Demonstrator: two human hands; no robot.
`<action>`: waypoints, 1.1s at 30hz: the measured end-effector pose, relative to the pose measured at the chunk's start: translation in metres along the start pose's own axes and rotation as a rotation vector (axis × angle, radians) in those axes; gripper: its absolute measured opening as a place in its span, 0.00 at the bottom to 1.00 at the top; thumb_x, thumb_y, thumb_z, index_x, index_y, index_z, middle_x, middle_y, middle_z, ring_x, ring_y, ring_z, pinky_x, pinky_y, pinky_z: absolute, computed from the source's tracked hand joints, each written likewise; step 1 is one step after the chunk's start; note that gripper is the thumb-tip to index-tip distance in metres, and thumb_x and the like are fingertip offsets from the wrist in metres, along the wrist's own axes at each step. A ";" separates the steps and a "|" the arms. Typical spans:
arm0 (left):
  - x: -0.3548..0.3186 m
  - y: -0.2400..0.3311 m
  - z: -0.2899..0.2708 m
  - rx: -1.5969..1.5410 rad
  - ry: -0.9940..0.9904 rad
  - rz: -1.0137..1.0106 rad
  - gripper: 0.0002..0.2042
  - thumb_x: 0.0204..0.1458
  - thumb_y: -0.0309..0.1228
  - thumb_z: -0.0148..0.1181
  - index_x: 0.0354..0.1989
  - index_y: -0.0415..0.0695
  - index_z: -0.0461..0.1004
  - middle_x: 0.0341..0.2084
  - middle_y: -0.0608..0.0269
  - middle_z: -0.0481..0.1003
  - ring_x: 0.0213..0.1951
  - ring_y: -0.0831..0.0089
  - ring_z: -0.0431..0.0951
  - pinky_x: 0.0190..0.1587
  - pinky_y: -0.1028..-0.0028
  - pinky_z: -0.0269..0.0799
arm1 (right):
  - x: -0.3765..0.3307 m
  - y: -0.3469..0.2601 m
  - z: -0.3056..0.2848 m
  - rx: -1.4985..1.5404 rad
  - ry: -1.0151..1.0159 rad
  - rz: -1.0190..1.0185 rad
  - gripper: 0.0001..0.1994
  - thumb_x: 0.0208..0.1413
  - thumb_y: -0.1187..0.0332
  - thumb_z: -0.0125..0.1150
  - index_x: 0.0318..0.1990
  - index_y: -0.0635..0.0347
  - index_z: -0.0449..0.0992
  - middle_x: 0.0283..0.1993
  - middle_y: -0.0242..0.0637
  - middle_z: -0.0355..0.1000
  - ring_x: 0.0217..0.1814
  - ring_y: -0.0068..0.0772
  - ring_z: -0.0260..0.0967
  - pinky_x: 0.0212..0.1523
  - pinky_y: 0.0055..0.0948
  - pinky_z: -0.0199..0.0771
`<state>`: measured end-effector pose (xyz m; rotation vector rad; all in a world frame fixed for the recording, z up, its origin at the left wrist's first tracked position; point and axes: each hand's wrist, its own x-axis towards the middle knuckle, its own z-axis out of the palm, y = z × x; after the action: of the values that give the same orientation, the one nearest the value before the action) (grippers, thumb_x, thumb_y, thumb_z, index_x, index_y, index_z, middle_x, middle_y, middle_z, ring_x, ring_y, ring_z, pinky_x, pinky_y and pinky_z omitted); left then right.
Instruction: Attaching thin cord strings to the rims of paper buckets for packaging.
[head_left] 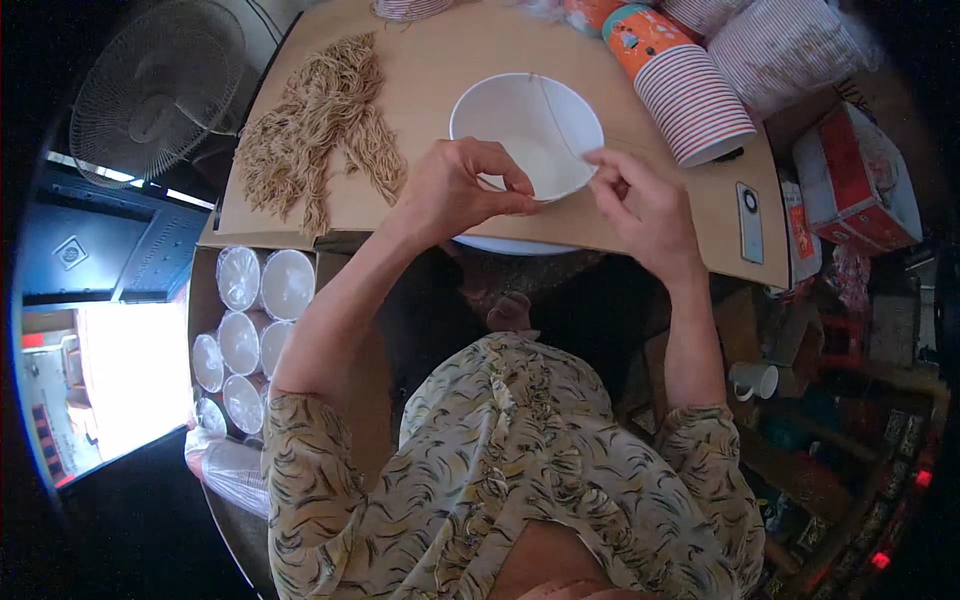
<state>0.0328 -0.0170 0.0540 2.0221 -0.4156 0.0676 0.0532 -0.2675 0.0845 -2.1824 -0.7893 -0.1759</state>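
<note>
In front of me at the table's near edge is a large white tub (480, 105), its mouth turned toward me. My left hand (465, 190) pinches the near rim between thumb and fingers. A thin tan cord (549, 103) runs from the far rim down across the tub's inside toward my right hand (640, 205). That hand's fingers are closed in a pinch at the right rim, where the cord's end seems to lie; the fingertips partly hide it. To the left on the tabletop lies a heap of tan cords (325, 125).
Stacked striped paper tubs (695, 105) lie at the right of the cardboard-topped table (430, 60), with a phone (749, 222) near its right edge. A box of wrapped tubs (240, 340) stands at lower left. A fan (155, 90) is at far left, a red-and-white carton (860, 180) at right.
</note>
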 end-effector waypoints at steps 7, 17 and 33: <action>0.000 0.002 -0.019 -0.280 -0.066 -0.085 0.05 0.54 0.29 0.68 0.33 0.41 0.82 0.33 0.65 0.81 0.37 0.78 0.80 0.34 0.76 0.78 | 0.001 0.013 0.015 0.017 -0.187 0.048 0.11 0.57 0.73 0.63 0.47 0.62 0.79 0.28 0.37 0.74 0.29 0.26 0.72 0.33 0.28 0.73; 0.003 0.003 -0.008 -0.630 -0.107 -0.198 0.12 0.68 0.36 0.50 0.44 0.38 0.71 0.39 0.56 0.81 0.44 0.73 0.82 0.32 0.79 0.79 | 0.010 -0.041 -0.008 0.018 -0.464 -0.059 0.18 0.52 0.80 0.63 0.52 0.62 0.76 0.22 0.30 0.66 0.22 0.18 0.61 0.25 0.23 0.64; 0.007 0.002 -0.012 -0.859 -0.284 -0.210 0.11 0.64 0.38 0.56 0.43 0.43 0.75 0.32 0.66 0.81 0.30 0.84 0.77 0.27 0.84 0.64 | 0.065 -0.024 0.004 0.048 -0.170 -0.049 0.09 0.60 0.75 0.61 0.47 0.67 0.79 0.36 0.34 0.77 0.39 0.20 0.74 0.42 0.22 0.74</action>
<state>0.0404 -0.0087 0.0629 1.2092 -0.3261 -0.4600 0.0905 -0.2213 0.1209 -2.1537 -0.9324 0.0049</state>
